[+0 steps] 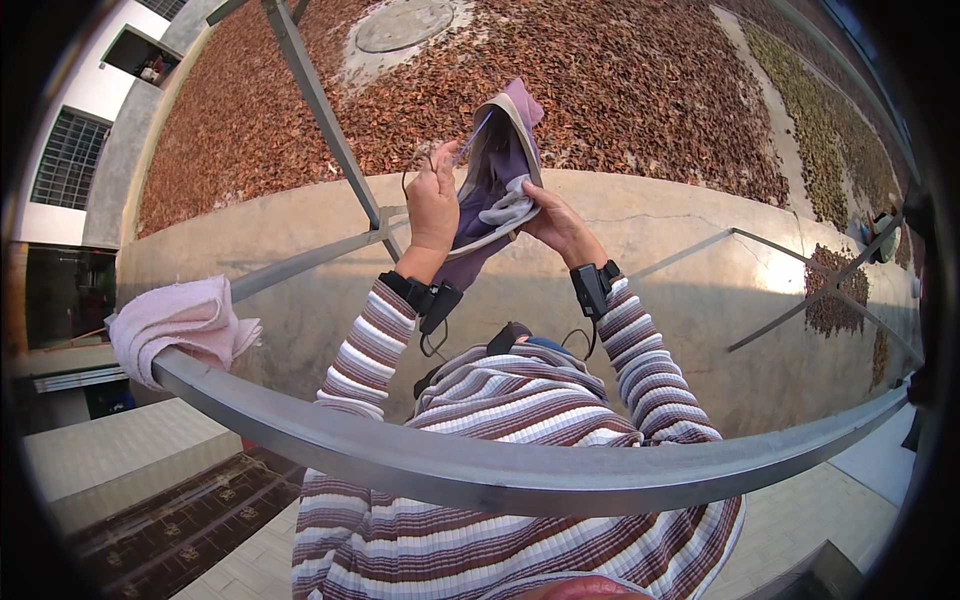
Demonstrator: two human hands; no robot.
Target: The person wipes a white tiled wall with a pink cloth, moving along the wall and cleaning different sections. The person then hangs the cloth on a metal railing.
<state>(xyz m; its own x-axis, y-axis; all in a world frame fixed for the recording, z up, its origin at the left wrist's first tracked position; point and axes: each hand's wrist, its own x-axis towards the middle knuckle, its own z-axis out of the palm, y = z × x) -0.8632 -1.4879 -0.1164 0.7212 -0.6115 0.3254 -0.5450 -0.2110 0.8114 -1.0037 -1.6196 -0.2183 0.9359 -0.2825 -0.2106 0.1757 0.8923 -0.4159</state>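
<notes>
A purple cloth item (pixel 529 112), apparently a sun hat with pale edging, hangs before me with its hollow side turned up. My right hand (pixel 559 223) grips its right edge, the thumb on a bunched light-grey fabric part (pixel 511 201) inside. At the left side, my left hand (pixel 433 201) is raised with its fingertips pinched together on a thin purple cord (pixel 475 135) that runs taut to the top of the opening. A thin dark loop (pixel 406 174) shows beside these fingers; what it belongs to is unclear.
A grey metal rail (pixel 517 465) crosses close in front of my chest, with a pink towel (pixel 180 326) draped at its left end. Metal struts (pixel 319 105) stand beyond. Below lie a concrete floor (pixel 660 300) and reddish-brown pieces spread to dry (pixel 615 97).
</notes>
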